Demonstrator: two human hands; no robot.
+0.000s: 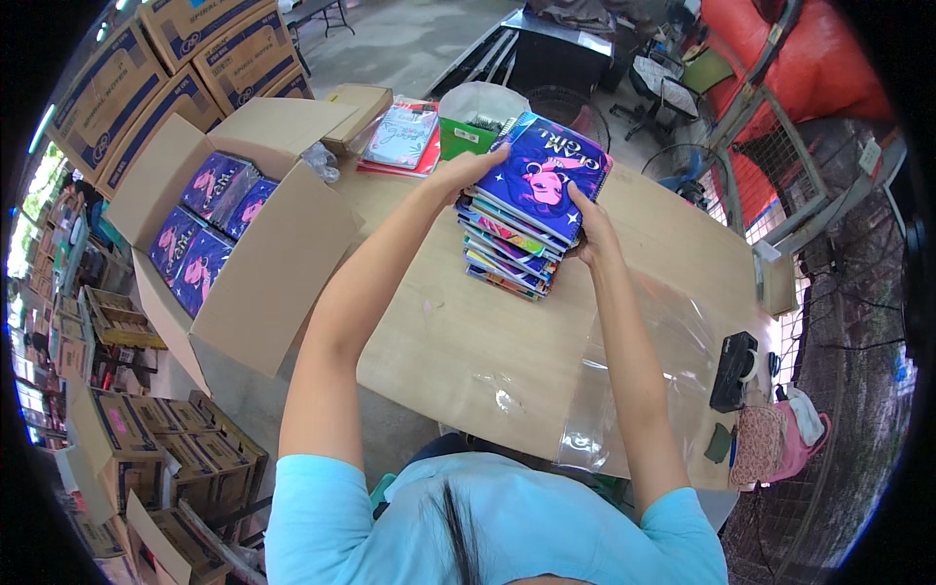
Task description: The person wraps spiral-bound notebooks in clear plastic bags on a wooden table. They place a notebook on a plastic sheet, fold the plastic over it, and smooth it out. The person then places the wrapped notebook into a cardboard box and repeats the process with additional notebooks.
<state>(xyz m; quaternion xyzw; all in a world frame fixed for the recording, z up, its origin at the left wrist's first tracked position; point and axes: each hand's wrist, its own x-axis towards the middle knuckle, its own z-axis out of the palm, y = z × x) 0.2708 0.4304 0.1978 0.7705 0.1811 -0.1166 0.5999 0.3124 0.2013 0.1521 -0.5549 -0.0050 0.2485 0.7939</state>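
A tall stack of spiral notebooks (546, 180) stands on the wooden table (439, 336). Its top cover is dark blue with a pink figure, and the lower books show mixed colours at slightly uneven edges. My left hand (475, 170) grips the stack's far left side, thumb near the top cover. On the near right side my right hand (596, 229) holds it, thumb on the cover and the other fingers partly hidden behind the edge. A clear plastic sheet or bag (634, 380) lies flat on the table under my right forearm.
An open carton (278, 283) at left holds more blue notebooks (200, 258). Behind are a green box (461, 137), a white bin (478, 98) and loose notebooks (402, 136). A black tape dispenser (733, 370) and a pink pouch (759, 444) sit at the right edge. Stacked cartons (180, 88) stand far left.
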